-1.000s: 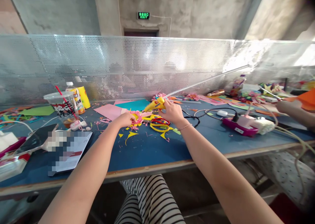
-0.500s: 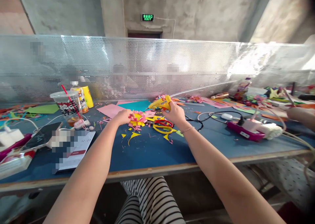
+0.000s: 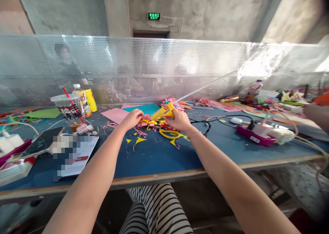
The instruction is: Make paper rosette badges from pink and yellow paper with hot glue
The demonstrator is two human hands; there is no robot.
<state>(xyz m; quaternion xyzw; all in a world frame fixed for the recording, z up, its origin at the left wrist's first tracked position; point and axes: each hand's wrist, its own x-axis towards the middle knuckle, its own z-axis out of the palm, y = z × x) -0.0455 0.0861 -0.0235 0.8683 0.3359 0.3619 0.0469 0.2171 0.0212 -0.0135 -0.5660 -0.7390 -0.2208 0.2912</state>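
Note:
My left hand is closed, fingertips pinched at the left edge of a pink and yellow paper flower low over the table. My right hand is wrapped round a yellow glue gun. A long white glue stick sticks out of its back, up and to the right. The gun's nozzle points down-left, at the top of the flower; whether it touches cannot be made out. Scissors with yellow and red handles lie beneath the right hand. Yellow paper scraps are scattered in front of the flower.
Pink paper and a teal sheet lie behind. On the left are a plastic cup, a bottle and a phone. On the right sit a purple power strip, cables and another person's hand.
The glue gun has swung down and left, its nozzle now over the flower. The flower has tipped flatter, and my left hand has turned slightly. At the right, the other person's hand has risen.

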